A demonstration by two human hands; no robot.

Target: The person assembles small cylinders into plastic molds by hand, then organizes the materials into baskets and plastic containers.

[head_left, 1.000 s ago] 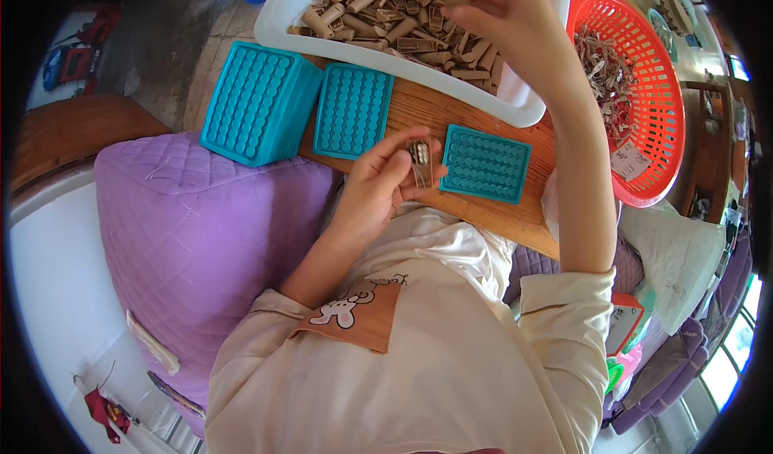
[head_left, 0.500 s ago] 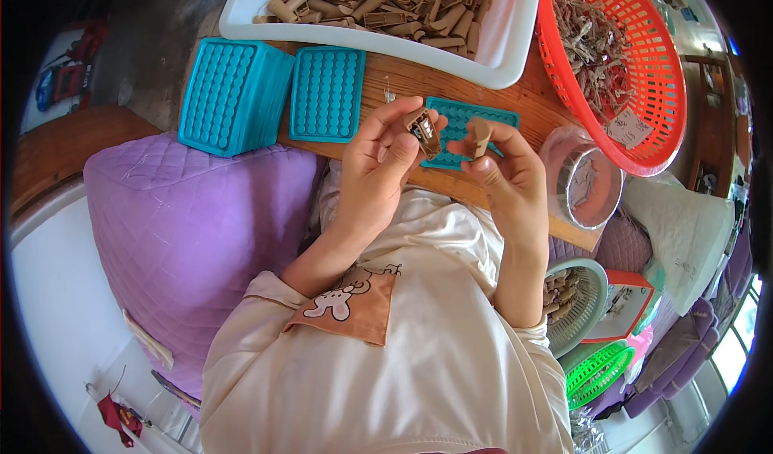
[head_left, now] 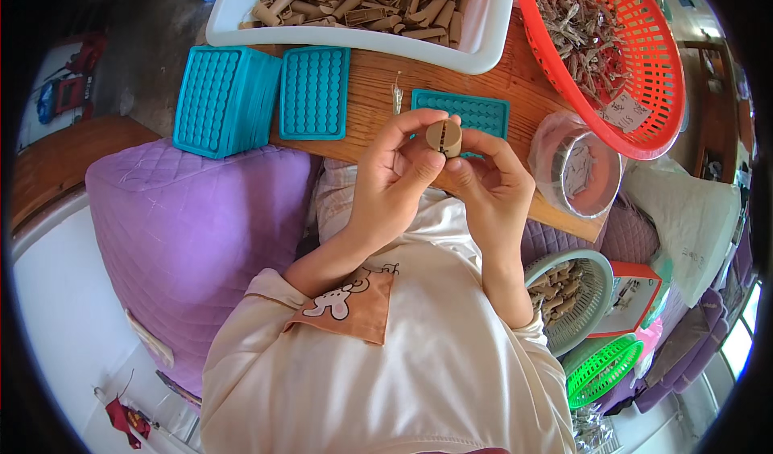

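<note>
Both my hands meet in front of me over the table's near edge. Between their fingertips is a small brown plastic casing (head_left: 444,138), its round end facing up with a dark seam across it. My left hand (head_left: 393,168) pinches one half from the left, while my right hand (head_left: 493,182) grips the other half from the right. The two halves touch along the seam; what is inside them is hidden. Just beyond the fingers lies a teal tray (head_left: 483,109) with rows of round wells. A small thin silvery piece (head_left: 398,96) rests on the wood to its left.
A white bin (head_left: 354,39) of brown casing halves stands at the back. Teal tray stacks (head_left: 217,100) are at left. To the right are a red basket (head_left: 656,84) of metallic parts, a plastic-lined round container (head_left: 578,172), a grey basket (head_left: 600,293) and a green basket (head_left: 604,369).
My hands have come together from apart. The two brown pieces, one in each hand before, now meet as one casing turned end up. The view has shifted slightly.
</note>
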